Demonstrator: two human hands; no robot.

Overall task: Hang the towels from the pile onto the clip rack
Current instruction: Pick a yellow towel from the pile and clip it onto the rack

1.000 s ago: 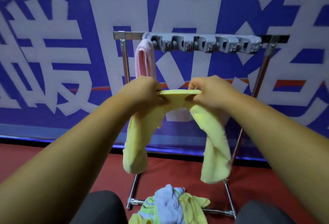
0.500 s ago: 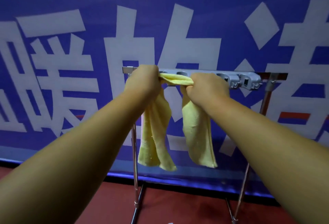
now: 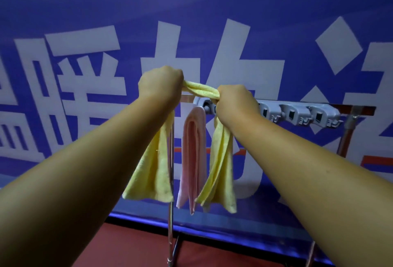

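Observation:
A yellow towel (image 3: pixel 201 90) is bunched into a rope between my two fists, level with the top of the grey clip rack (image 3: pixel 297 114). My left hand (image 3: pixel 160 84) grips its left part, and that end hangs down beside the rack's left post. My right hand (image 3: pixel 235 102) grips the right part directly in front of the rack's second clip, hiding it. The other yellow end hangs below that fist. A pink towel (image 3: pixel 194 154) hangs folded from the rack's leftmost clip, between the two yellow ends.
The rack sits on a metal stand whose left post (image 3: pixel 170 220) and right post (image 3: pixel 345 137) reach the red floor (image 3: pixel 138 247). Several free clips show to the right of my right hand. A blue banner with large white characters (image 3: pixel 85 71) fills the background.
Both hands rose with the yellow towel from chest height to the rack's clip bar, and the view tilted up, so the towel pile on the floor left the frame.

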